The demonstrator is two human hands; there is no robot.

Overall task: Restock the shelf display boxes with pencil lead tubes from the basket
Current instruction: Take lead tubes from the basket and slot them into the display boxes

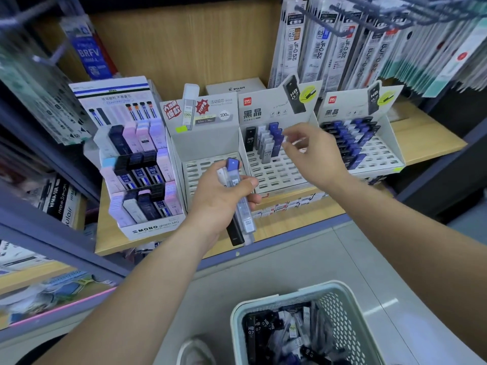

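Note:
My left hand [224, 196] grips a bundle of pencil lead tubes [237, 201], blue-capped, clear and black, in front of the shelf. My right hand [313, 151] hovers over the middle white display box [276, 175], fingers loosely curled near the standing tubes [266, 140] at its back; whether it pinches anything I cannot tell. Most slots of that box hold nothing. The box to its left [189, 167] has bare slots. The right display box [390, 154] holds several blue and black tubes. A pale green basket [340, 306] with several tubes sits at the bottom.
A Mono tiered display [142, 180] full of lead cases stands at the left on the wooden shelf [427, 143]. Refill packs [342, 48] hang on hooks above the right. A grey shelf edge [276, 246] runs between shelf and basket.

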